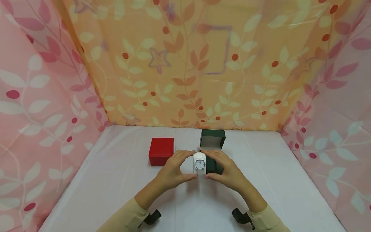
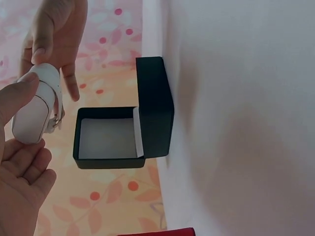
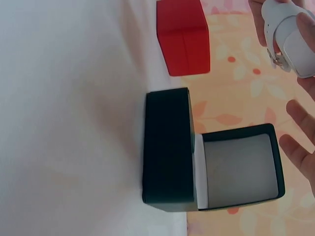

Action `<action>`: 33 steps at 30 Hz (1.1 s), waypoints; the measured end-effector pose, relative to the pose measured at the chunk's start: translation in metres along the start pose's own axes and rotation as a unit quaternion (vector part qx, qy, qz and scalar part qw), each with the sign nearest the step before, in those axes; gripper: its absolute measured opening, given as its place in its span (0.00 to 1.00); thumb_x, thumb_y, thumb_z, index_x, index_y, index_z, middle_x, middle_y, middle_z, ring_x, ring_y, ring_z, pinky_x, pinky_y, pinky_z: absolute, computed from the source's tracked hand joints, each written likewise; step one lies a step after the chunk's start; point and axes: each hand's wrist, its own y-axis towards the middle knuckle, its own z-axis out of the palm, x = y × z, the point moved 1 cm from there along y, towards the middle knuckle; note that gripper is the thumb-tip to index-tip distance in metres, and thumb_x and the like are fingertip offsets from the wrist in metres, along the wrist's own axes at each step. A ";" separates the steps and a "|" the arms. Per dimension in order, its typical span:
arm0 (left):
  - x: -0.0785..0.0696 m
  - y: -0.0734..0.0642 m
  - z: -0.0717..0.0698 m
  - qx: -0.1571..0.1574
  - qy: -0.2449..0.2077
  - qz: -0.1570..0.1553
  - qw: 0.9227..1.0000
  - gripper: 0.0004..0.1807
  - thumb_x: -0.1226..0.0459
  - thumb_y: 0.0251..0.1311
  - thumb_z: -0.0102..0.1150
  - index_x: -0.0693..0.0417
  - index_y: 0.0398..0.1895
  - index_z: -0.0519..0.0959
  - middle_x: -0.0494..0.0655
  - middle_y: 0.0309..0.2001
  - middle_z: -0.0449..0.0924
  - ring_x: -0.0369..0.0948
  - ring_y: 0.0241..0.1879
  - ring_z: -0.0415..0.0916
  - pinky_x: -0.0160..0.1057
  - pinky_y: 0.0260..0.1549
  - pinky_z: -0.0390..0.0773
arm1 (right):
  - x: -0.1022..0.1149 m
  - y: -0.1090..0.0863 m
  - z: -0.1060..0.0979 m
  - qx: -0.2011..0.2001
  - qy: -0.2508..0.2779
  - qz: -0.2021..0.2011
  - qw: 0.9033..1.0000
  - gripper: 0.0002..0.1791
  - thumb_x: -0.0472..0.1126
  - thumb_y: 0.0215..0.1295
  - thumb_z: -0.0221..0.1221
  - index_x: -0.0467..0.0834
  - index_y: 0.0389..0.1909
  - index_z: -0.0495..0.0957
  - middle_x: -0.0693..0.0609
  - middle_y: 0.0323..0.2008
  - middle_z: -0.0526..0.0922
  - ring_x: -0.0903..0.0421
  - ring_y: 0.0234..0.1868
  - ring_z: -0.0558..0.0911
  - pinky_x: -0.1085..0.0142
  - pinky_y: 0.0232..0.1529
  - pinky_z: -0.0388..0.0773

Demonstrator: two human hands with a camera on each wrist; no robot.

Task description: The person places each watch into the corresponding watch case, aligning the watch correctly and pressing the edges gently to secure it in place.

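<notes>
A white wristwatch (image 1: pixel 200 164) with a squarish face is wrapped round a white cushion (image 2: pixel 30 119). My left hand (image 1: pixel 174 169) grips it from the left, thumb at the near end and fingers at the far end. On the other side my right hand (image 1: pixel 227 170) holds it likewise, with some fingers spread. In the right wrist view the strap's buckle (image 3: pixel 279 60) hangs at the side of the cushion. Just behind and to the right, an open dark green watch box (image 1: pixel 213 137) stands on the table, its lid raised, its base partly covered by my right hand.
A closed red box (image 1: pixel 161 151) sits left of the green one. White cloth covers the table (image 1: pixel 116 180). Patterned curtains, orange (image 1: pixel 185 64) at the back and pink (image 1: pixel 34 129) at the sides, enclose it.
</notes>
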 end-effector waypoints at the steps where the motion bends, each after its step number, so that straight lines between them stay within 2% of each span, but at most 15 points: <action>1: 0.000 0.002 0.000 0.002 -0.001 0.001 1.000 0.44 0.56 0.49 0.82 0.46 0.71 0.72 0.36 0.65 0.76 0.35 0.64 0.71 0.40 0.58 0.81 | -0.001 0.000 -0.001 -0.001 -0.001 -0.003 1.000 0.48 0.50 0.51 0.78 0.53 0.75 0.69 0.57 0.67 0.77 0.55 0.69 0.72 0.56 0.69 0.70; 5: 0.002 0.010 0.002 0.018 0.002 -0.002 1.000 0.44 0.54 0.50 0.81 0.44 0.72 0.71 0.35 0.64 0.76 0.33 0.63 0.70 0.38 0.58 0.80 | -0.005 -0.002 -0.004 -0.010 -0.011 -0.009 1.000 0.49 0.48 0.51 0.79 0.50 0.75 0.68 0.54 0.68 0.76 0.54 0.69 0.71 0.58 0.71 0.66; 9: 0.001 0.021 0.004 0.039 0.010 -0.012 0.999 0.44 0.54 0.50 0.81 0.44 0.71 0.71 0.34 0.63 0.76 0.32 0.63 0.69 0.37 0.58 0.80 | -0.010 -0.005 -0.008 -0.022 -0.021 0.006 1.000 0.50 0.50 0.50 0.79 0.51 0.75 0.67 0.55 0.67 0.76 0.55 0.69 0.70 0.51 0.70 0.67; 13: 0.000 0.030 0.005 0.054 0.016 -0.013 0.998 0.44 0.53 0.50 0.81 0.47 0.72 0.71 0.37 0.63 0.76 0.35 0.63 0.70 0.40 0.57 0.81 | -0.013 -0.007 -0.011 -0.031 -0.023 0.018 0.999 0.48 0.52 0.51 0.78 0.53 0.74 0.69 0.59 0.66 0.76 0.55 0.69 0.71 0.49 0.69 0.69; 18: -0.001 0.039 0.007 0.067 0.025 -0.023 0.997 0.46 0.54 0.50 0.81 0.51 0.72 0.71 0.41 0.64 0.77 0.37 0.64 0.70 0.42 0.59 0.80 | -0.018 -0.007 -0.015 -0.046 -0.028 0.013 0.998 0.47 0.50 0.50 0.79 0.53 0.73 0.70 0.57 0.66 0.76 0.55 0.69 0.71 0.57 0.70 0.68; 24: -0.001 0.049 0.011 0.114 0.033 -0.041 0.992 0.47 0.53 0.52 0.80 0.53 0.74 0.68 0.43 0.67 0.75 0.40 0.67 0.68 0.43 0.62 0.78 | -0.026 -0.009 -0.018 -0.059 -0.023 0.021 0.998 0.47 0.48 0.47 0.80 0.52 0.72 0.72 0.56 0.65 0.77 0.55 0.68 0.73 0.69 0.70 0.67; 33: -0.001 0.063 0.009 0.162 0.045 -0.041 0.985 0.48 0.56 0.53 0.79 0.53 0.77 0.65 0.46 0.70 0.72 0.43 0.69 0.66 0.43 0.64 0.76 | -0.032 -0.009 -0.023 -0.058 -0.023 0.039 0.997 0.46 0.48 0.48 0.80 0.53 0.72 0.72 0.57 0.66 0.77 0.55 0.68 0.74 0.67 0.69 0.69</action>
